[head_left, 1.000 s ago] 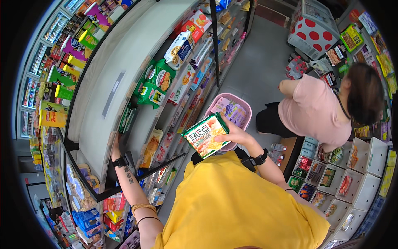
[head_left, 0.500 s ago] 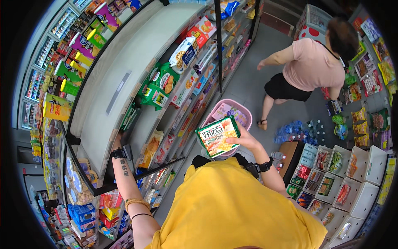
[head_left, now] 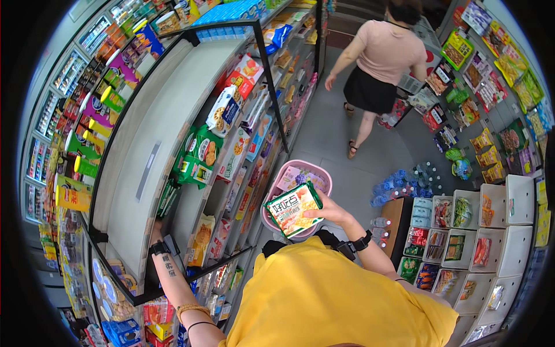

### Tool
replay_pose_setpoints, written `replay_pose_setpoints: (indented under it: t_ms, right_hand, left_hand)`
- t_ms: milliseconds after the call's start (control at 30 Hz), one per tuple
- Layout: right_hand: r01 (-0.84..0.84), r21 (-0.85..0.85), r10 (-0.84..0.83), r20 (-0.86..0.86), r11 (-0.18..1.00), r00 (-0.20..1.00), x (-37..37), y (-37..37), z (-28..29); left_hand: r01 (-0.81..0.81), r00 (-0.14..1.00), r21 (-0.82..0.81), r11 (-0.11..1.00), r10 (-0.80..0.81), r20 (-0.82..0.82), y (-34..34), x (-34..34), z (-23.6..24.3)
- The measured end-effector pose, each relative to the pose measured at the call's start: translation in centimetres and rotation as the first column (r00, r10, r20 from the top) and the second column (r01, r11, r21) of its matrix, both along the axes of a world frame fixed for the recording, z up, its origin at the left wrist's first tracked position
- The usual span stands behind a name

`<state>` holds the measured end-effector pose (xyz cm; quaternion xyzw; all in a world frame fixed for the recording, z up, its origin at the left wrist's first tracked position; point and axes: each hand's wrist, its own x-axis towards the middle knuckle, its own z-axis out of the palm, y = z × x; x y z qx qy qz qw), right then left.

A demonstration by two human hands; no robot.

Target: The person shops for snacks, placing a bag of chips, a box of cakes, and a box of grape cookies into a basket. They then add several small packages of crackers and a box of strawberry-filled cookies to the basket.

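My right hand (head_left: 333,211) grips a biscuit packet (head_left: 292,213), white and orange with green ends, at its right edge. The packet is held face up over a pink basket (head_left: 329,184). Inside the basket lie light purple packages (head_left: 300,177). My left arm reaches into the shelf on the left. There my left hand (head_left: 156,232) is beside dark green packets (head_left: 168,198) standing in a row; its fingers are dim and mostly hidden. Further along that shelf lie larger green biscuit bags (head_left: 200,155).
A black-framed shelf unit (head_left: 269,75) with packed lower levels runs along my left. Another person (head_left: 378,58) in a pink top is in the aisle ahead. To the right stand water bottles (head_left: 404,184), a brown box (head_left: 391,226) and stacked white bins (head_left: 487,228) of snacks.
The view has shifted, and the other person has moved further up the aisle. My right hand still holds the packet; my left hand stays in the shelf by the dark green packets.
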<state>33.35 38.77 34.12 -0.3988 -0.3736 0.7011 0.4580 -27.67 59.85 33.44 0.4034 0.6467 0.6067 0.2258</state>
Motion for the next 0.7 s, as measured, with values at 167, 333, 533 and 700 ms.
replay_pose_setpoints:
  t_ms: [167, 333, 533, 700]
  right_hand:
    - [0.074, 0.02, -0.075, 0.08, 0.997, 0.994, 1.2, -0.8, -1.2]
    - [0.07, 0.004, -0.07, 0.032, 0.998, 0.997, 1.4, -0.9, -0.5]
    - [0.106, 0.005, -0.106, 0.056, 0.994, 0.993, 1.6, -0.9, -1.3]
    - [0.112, -0.013, -0.111, 0.054, 0.994, 0.992, 1.7, -0.7, -1.7]
  left_hand:
    - [0.022, 0.988, 0.022, 1.0, -0.025, 0.151, 1.1, 2.7, -0.5]
    - [-0.014, 0.959, 0.03, 0.999, 0.005, 0.285, 2.0, 3.6, 0.9]
    - [-0.048, 0.902, 0.019, 0.999, 0.035, 0.431, -1.7, 4.6, 1.0]
    - [-0.088, 0.839, -0.009, 0.996, 0.079, 0.538, -4.7, 5.9, 0.8]
